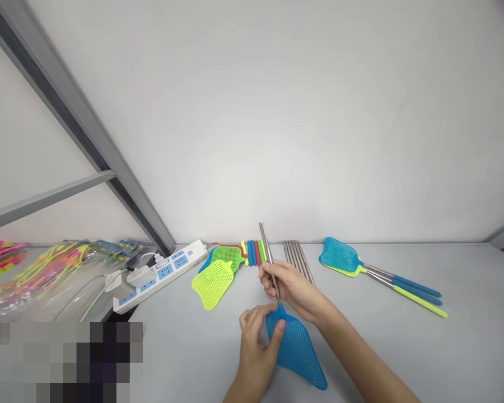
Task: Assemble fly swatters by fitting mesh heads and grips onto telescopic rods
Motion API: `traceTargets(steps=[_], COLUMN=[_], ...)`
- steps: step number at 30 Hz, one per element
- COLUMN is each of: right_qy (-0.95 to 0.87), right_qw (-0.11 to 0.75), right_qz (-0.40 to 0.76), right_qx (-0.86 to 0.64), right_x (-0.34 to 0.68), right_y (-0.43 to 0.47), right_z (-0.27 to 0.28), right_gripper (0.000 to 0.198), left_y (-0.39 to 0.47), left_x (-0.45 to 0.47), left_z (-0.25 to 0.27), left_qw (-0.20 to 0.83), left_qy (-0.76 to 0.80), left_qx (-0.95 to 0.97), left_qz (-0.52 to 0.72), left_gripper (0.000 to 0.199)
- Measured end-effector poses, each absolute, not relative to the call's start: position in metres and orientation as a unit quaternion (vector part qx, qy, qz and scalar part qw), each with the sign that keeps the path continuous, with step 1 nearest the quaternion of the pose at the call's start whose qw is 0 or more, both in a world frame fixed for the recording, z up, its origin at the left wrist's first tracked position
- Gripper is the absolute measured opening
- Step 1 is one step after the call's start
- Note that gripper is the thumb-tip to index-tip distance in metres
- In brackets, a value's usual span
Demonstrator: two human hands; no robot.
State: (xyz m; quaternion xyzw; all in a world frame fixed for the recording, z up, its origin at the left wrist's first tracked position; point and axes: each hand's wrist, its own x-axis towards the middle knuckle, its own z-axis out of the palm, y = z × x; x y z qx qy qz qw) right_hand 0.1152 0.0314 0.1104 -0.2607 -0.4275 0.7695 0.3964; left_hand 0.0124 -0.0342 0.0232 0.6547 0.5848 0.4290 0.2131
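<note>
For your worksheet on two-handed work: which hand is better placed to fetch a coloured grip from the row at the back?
Probably the right hand: holding the metal rod, it sits just before the grips.

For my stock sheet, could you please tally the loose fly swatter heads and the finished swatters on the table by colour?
Blue head, held in the hands with a metal rod: 1
Loose yellow-green head: 1
Loose green head: 1
Finished blue swatter: 1
Finished yellow-green swatter: 1
Total: 5; more heads under the green one cannot be counted.
</note>
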Motion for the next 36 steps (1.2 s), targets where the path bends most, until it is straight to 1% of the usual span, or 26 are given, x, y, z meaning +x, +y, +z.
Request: traceTargets(steps=[3,5,7,10,17,23,36], right_qy=[-0.427,-0.424,-0.417,-0.405,-0.373,-0.318,-0.285], right_qw=[0.389,0.404,0.426,0.433,0.411,0.423,0.418], right_qz=[0.774,0.766,0.757,0.761,0.789,0.805,0.824], right_qx=[-0.26,-0.263,-0.266,-0.264,-0.263,-0.267,-0.255], right_x=[0.119,0.126,0.133,0.139,0.126,0.115,0.111], right_y=[0.036,0.041,0.044,0.046,0.041,0.041,0.042], right_z=[0.109,0.111,0.113,0.115,0.11,0.101,0.095], right_gripper=[0.023,0.023,0.021,0.022,0.021,0.025,0.026], left_y=[-0.034,-0.035,-0.036,-0.038,-0.038,-0.039,-0.039], left_x=[0.014,0.016,0.018,0.02,0.02,0.02,0.016], left_z=[0.025,0.028,0.033,0.038,0.037,0.026,0.031], left_qw=[0.288,0.328,0.352,0.37,0.366,0.338,0.357], left_qy=[0.566,0.543,0.524,0.511,0.522,0.524,0.519], left_qx=[0.644,0.653,0.668,0.679,0.691,0.708,0.694], left_qz=[0.426,0.413,0.394,0.376,0.341,0.331,0.349], left_gripper=[0.017,0.018,0.02,0.024,0.025,0.028,0.03])
